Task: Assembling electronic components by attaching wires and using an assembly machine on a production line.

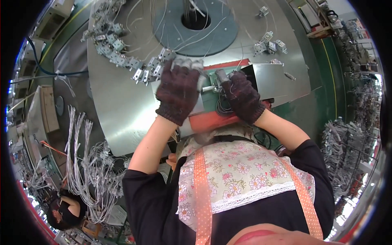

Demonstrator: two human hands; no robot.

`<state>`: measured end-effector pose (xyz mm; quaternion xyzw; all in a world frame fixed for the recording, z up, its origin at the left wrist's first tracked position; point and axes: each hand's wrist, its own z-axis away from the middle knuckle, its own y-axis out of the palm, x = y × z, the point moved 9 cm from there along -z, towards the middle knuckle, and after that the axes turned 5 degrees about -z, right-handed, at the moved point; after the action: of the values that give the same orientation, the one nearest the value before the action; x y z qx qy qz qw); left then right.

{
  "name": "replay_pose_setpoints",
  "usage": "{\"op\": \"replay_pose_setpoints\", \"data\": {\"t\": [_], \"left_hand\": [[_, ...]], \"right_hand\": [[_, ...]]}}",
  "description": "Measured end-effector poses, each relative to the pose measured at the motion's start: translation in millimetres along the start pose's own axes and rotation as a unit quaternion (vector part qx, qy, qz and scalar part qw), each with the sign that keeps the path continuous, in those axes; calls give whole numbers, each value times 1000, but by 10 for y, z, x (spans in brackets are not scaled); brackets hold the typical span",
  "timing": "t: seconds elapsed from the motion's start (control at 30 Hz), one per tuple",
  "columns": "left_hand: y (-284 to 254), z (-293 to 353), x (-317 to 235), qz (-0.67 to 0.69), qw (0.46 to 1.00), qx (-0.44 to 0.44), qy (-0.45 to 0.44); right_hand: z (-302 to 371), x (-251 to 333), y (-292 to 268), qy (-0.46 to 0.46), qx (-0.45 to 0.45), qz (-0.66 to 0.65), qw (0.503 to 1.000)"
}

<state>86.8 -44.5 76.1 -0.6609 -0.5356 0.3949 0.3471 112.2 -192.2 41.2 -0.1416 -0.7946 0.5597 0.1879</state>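
Observation:
My left hand [178, 90], in a dark knitted glove with pale grey fingertips, is at the near edge of the metal table. Its fingers are bent and pressed together; what they hold, if anything, is hidden beneath them. Just to its right, a short silvery rod [209, 88] lies across a small green-based fixture [211, 97]. My right hand [243, 94], gloved alike, bends its fingers and thumb over the fixture's right side. I cannot make out what is between them. A coil of thin grey cable [223, 108] hangs below the fixture.
Small metal terminal boxes [118, 59] with wires curve along the table's left. More boxes [269, 45] sit at the back right. An open metal box [272, 79] stands beside my right hand. Behind is a round grey disc [222, 38]. Wire bundles [92, 163] hang at left; another person [67, 210] sits beyond.

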Motion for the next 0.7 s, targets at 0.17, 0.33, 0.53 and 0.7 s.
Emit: {"op": "replay_pose_setpoints", "data": {"t": [0.17,0.33,0.53,0.7], "left_hand": [[339,-95,-385,-22,988,134,77],[799,15,-652,-30,984,150,89],[884,94,-579,0,989,147,5],[764,-18,-633,46,972,225,44]], "right_hand": [[-91,2,-124,3,-28,-65,997],[-250,150,-625,-36,-18,-195,980],[-352,118,-550,3,227,-193,955],[-41,-451,-596,-26,48,-369,928]]}}
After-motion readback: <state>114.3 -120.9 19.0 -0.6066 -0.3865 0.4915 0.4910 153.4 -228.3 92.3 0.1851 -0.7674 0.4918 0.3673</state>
